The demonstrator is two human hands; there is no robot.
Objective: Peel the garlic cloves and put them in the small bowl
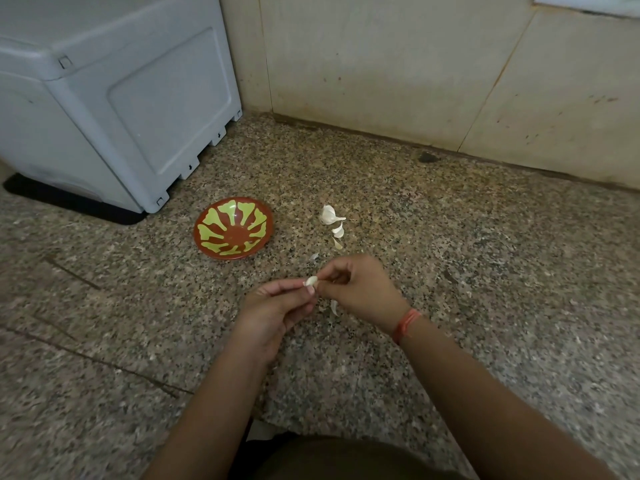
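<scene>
Your left grip (273,306) and right grip (360,289) both pinch one garlic clove (311,281) between them, likely so you can work its skin loose. The small bowl (234,233) sits empty just beyond the left grip, handy for dropping.

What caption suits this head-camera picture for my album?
Left hand and right hand pinch a garlic clove over a stone surface, small bowl and more garlic beyond.

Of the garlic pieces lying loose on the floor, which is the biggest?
The garlic chunk nearest the wall, right of the bowl; the pieces trailing from it toward the person are smaller slivers.
</scene>
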